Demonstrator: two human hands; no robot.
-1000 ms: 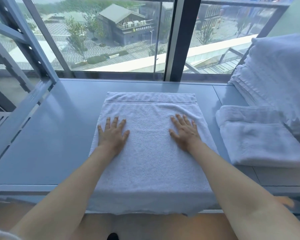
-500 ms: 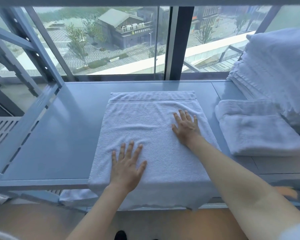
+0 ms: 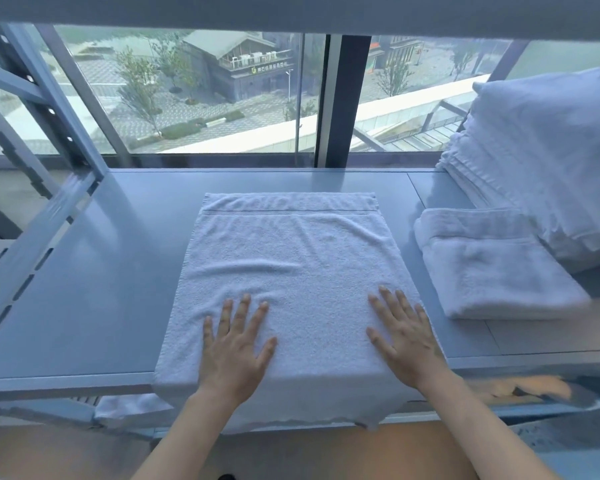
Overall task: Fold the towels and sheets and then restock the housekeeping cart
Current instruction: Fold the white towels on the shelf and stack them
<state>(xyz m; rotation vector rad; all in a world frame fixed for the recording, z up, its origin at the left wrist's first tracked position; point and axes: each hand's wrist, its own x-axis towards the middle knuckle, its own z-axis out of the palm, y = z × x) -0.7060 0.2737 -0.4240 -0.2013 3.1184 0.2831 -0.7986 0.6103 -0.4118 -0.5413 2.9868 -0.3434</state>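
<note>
A white towel [image 3: 291, 258] lies flat on the grey shelf surface [image 3: 94, 289], its near end hanging over the front edge. My left hand [image 3: 234, 344] rests palm down on the towel's near left part, fingers spread. My right hand [image 3: 404, 336] lies palm down on the near right part, fingers apart too. Neither hand grips anything. A folded white towel [image 3: 492, 268] sits to the right of the flat one.
A tall stack of folded white linens [image 3: 548, 157] stands at the back right. A slanted metal frame post [image 3: 66, 109] rises at the left. A window [image 3: 205, 95] runs behind the shelf. More white cloth [image 3: 132, 408] shows on a lower level at the left.
Both hands have slid toward me along the towel, from its middle to its near part. The left moved first, then the right. The view has tilted down a little.
</note>
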